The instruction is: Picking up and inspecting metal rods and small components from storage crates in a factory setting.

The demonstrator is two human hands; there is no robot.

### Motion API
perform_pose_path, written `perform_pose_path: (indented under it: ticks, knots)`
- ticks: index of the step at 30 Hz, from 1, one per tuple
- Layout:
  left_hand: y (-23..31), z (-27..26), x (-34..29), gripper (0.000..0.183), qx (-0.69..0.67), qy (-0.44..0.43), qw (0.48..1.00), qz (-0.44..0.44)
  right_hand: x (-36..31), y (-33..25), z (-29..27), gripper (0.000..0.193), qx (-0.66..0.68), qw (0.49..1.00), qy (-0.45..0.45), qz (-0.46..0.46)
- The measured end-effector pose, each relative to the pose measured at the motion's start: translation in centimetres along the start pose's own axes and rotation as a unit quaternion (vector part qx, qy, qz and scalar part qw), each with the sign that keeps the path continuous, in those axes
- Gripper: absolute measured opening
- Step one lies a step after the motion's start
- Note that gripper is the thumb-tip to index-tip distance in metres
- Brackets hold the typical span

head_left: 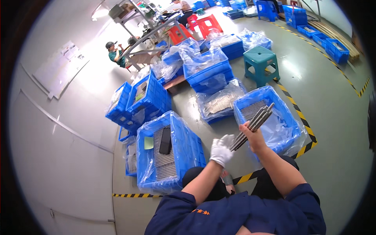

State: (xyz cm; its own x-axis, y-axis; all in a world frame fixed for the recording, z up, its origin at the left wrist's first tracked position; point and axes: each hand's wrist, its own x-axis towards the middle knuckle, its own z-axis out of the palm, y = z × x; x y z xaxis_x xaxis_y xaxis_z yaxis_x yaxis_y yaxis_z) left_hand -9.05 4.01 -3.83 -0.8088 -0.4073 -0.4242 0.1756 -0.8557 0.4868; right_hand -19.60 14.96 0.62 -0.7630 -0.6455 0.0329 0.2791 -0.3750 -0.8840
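Note:
My right hand [253, 137], bare, grips a bundle of grey metal rods [254, 122] that points up and to the right. My left hand [221, 150], in a white glove, is closed around the lower end of the same bundle. The rods hang over the near edge of a blue plastic crate [288, 107] lined with clear film, with more grey rods lying inside it. To my left stands another lined blue crate [184, 141] holding rows of grey rods, a black flat object [165, 140] and a green slip [149, 143].
Several more blue crates [209, 72] with film liners crowd the floor ahead. A teal stool [261, 62] and red stools [207, 24] stand beyond them. Yellow-black floor tape [301, 117] runs past the right crate. A person [115, 53] sits far off by a metal frame.

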Motion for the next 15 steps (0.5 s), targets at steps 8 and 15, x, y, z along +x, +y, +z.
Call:
perform_pose_path:
  ticks: [8, 15]
  knots:
    - [-0.1, 2.1, -2.8, 0.038, 0.036, -0.129, 0.959, -0.251, -0.6, -0.5, 0.2, 0.013, -0.042, 0.986, -0.121, 0.104]
    - [1.6, 4.5, -5.3, 0.043, 0.178, -0.312, 0.886, -0.294, -0.5, -0.9, 1.1, 0.024, -0.068, 0.949, -0.24, 0.193]
